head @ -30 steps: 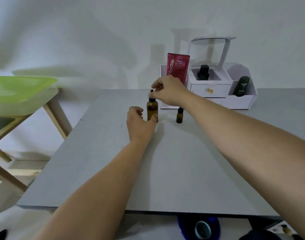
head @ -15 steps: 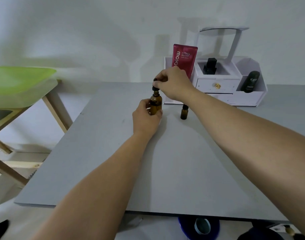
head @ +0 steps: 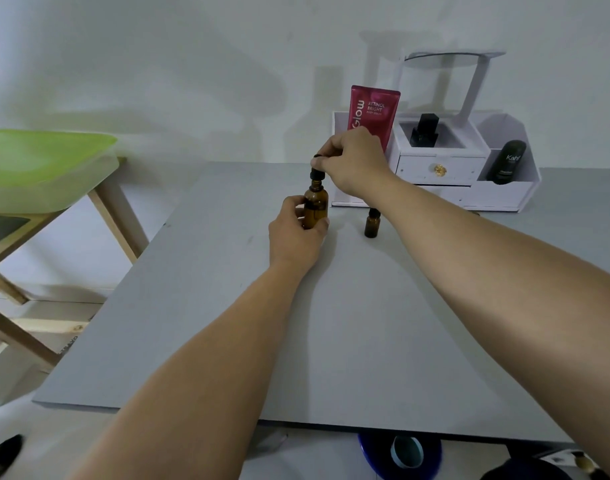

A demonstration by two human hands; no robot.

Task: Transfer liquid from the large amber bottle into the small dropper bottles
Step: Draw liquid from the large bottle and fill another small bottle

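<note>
The large amber bottle (head: 315, 206) stands upright on the grey table (head: 331, 323), a little left of the middle. My left hand (head: 294, 233) grips its body from the near left side. From above, my right hand (head: 353, 161) pinches the bottle's black dropper cap (head: 316, 169) with fingertips. The cap sits at the top of the bottle's neck; whether it is screwed on I cannot tell. A small amber dropper bottle (head: 371, 224) with a black cap stands apart to the right, partly behind my right forearm.
A white cosmetic organiser (head: 445, 168) with a drawer sits at the back, holding a red tube (head: 374, 112), a black bottle (head: 424, 130) and a dark tube (head: 507, 162). A green tray (head: 44, 161) rests on a wooden stand at the left. The table's left edge runs diagonally.
My left hand closed round the large bottle's body from a looser position beside it. My right hand stays on the cap. The view shifted slightly.
</note>
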